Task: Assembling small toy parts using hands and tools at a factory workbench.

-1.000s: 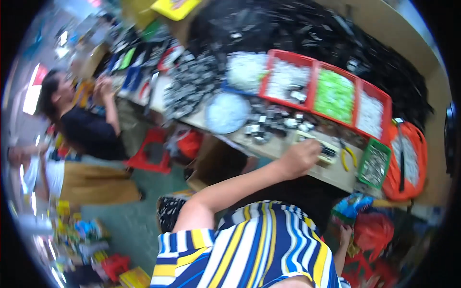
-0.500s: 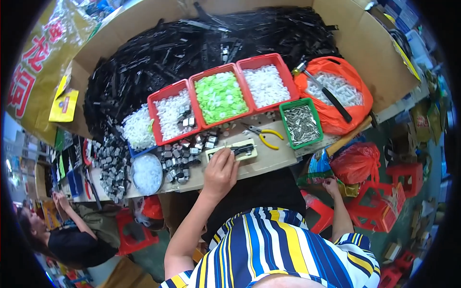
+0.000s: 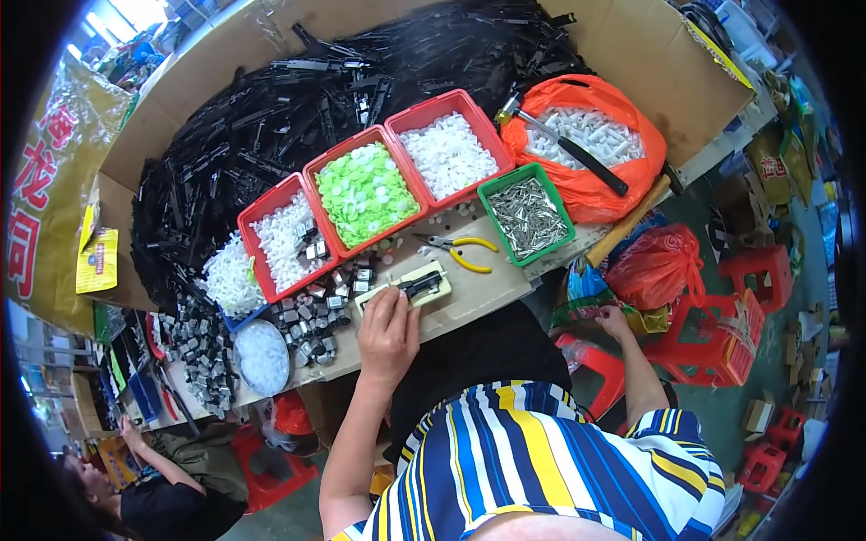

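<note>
My left hand (image 3: 388, 338) lies over the near left part of a cream rectangular fixture (image 3: 437, 291), fingers together and closed against it. A slim black part (image 3: 422, 285) rests in the fixture, its left end partly hidden by my fingertips. Low on the right, my right hand (image 3: 614, 322) is at the edge of a blue-green printed bag (image 3: 575, 302); its fingers look curled, and what they hold, if anything, is hidden. Pliers with yellow handles (image 3: 465, 254) lie on the table beyond the fixture.
Behind stand red trays of white pieces (image 3: 449, 153) and green discs (image 3: 365, 194), a green tray of metal pins (image 3: 528, 215), and an orange bag (image 3: 586, 206) with a hammer (image 3: 586, 162). Black parts (image 3: 262, 126) heap behind; metal pieces (image 3: 203, 361) lie left. A co-worker (image 3: 171, 496) sits left.
The whole view has shifted, with the table contents now farther left. My left hand stays on the fixture, and my right hand stays beside the printed bag.
</note>
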Demonstrator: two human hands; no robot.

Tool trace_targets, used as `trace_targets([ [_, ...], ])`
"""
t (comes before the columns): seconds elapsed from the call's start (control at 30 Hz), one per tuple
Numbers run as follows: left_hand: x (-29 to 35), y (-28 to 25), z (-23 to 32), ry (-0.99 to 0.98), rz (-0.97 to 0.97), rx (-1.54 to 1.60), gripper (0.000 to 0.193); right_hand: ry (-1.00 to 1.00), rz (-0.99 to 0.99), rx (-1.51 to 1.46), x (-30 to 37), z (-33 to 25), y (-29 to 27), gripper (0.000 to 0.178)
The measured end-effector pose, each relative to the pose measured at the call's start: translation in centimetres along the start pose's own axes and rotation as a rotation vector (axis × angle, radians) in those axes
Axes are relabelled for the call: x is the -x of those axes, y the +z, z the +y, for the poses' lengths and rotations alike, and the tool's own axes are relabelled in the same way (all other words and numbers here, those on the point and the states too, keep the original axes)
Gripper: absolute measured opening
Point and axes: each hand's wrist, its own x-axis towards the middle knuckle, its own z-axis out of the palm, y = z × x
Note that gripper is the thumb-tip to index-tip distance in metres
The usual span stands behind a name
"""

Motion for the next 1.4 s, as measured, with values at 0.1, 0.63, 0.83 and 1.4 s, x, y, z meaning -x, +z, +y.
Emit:
trace_targets([
  [0.1, 0.4, -0.5, 0.1, -0.022, -0.002, -0.036, 0.027, -0.019, -0.151, -0.005, -1.0, -0.3, 0.2, 0.037],
  [0.63, -1.1, -1.5, -0.9, -0.094, -0.112, 0.012, 0.041, -0.512, -0.331, 0.076, 2.9, -9.0, -5.4, 0.041],
  [0.83, -2.5, -1.0, -1.6, -0.076, -0.182, 0.133, 0.036, -0.904, -0.436, -0.054, 16.3, -35.9, -14.6, 0.019],
  [1.4, -0.5, -3.5, 0.4, -0.654, -0.065, 0.919, 0.039, -1.103, 0.294, 0.611, 12.4, -49.2, -7.8, 0.01],
])
